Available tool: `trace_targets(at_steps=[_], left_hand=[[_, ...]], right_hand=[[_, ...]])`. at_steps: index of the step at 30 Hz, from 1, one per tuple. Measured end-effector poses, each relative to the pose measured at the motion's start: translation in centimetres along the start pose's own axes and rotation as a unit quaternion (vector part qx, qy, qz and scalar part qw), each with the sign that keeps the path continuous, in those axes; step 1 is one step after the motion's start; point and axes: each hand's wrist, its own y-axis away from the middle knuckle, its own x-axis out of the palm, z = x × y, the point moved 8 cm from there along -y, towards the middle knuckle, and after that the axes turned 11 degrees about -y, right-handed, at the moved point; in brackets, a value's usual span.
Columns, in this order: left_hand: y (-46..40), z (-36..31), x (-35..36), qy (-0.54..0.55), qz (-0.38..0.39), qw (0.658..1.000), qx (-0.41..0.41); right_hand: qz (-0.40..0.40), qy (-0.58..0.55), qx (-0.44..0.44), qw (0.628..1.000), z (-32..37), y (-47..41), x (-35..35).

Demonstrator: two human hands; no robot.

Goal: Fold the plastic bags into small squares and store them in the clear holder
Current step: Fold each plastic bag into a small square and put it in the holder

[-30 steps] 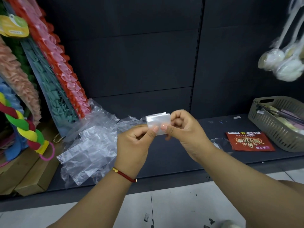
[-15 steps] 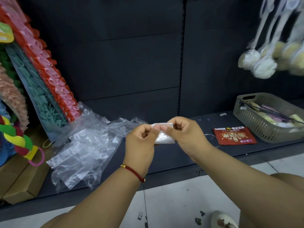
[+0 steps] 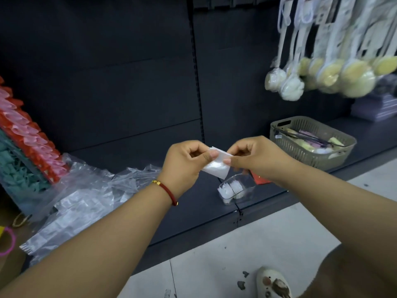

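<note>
My left hand (image 3: 182, 164) and right hand (image 3: 255, 159) both pinch the folded bag (image 3: 216, 166) (long axis tilted, upper end toward the back wall). The clear holder (image 3: 237, 189) sits below, near the shelf's (image 3: 193, 211) front edge.

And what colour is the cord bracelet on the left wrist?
Dark red, with small gold beads; the bracelet shows clearly in the head view, the only view.

We see bare shelf (image 3: 182, 211) between the loose bags (image 3: 81, 203) on the left and the clear holder (image 3: 236, 188). Holder's open top sits unblocked just below our hands. Basket (image 3: 311, 145) crowds the right; sponges (image 3: 322, 78) hang overhead there.
</note>
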Motion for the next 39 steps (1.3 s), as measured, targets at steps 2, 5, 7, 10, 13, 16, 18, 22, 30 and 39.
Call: trace_targets(at_steps=[2, 5, 7, 10, 13, 16, 18, 22, 30, 39], left_hand=[[-1.1, -0.3, 0.8, 0.0, 0.019, 1.0, 0.017], [-2.6, 0.2, 2.2, 0.009, 0.052, 0.998, 0.022], [-3.8, 1.2, 3.2, 0.009, 0.07, 0.997, 0.017], [-5.6, 3.8, 5.1, -0.048, 0.071, 0.996, 0.013], [-6.8, 7.7, 7.6, -0.126, 0.087, 0.988, -0.015], [-7.4, 11.3, 10.9, -0.228, 0.13, 0.965, 0.009], [-7.7, 13.5, 13.5, -0.292, 0.174, 0.94, 0.038], [-8.1, 18.3, 18.6, -0.366, 0.275, 0.887, 0.06], [-8.3, 26.2, 25.4, -0.411, 0.392, 0.822, 0.031], [-10.0, 28.4, 29.5, -0.417, 0.393, 0.808, 0.139]], right_hand=[[-0.006, -0.025, 0.005, 1.0, -0.4, -0.5, -0.8], [-0.017, -0.019, 0.002, 1.0, -1.2, -1.7, -1.7], [-0.029, -0.002, 0.012, 1.0, -2.4, -2.9, -2.2], [-0.08, 0.02, 0.048, 0.995, -5.9, -5.3, -3.8], [-0.148, 0.028, 0.105, 0.983, -10.7, -7.4, -5.8], [-0.182, -0.004, 0.178, 0.967, -16.5, -8.4, -7.4], [-0.206, -0.022, 0.214, 0.955, -20.1, -8.8, -8.5], [-0.241, -0.006, 0.275, 0.931, -25.6, -8.9, -10.1], [-0.251, 0.038, 0.312, 0.916, -33.0, -9.6, -10.1], [-0.259, 0.083, 0.283, 0.92, -36.0, -11.0, -9.7]])
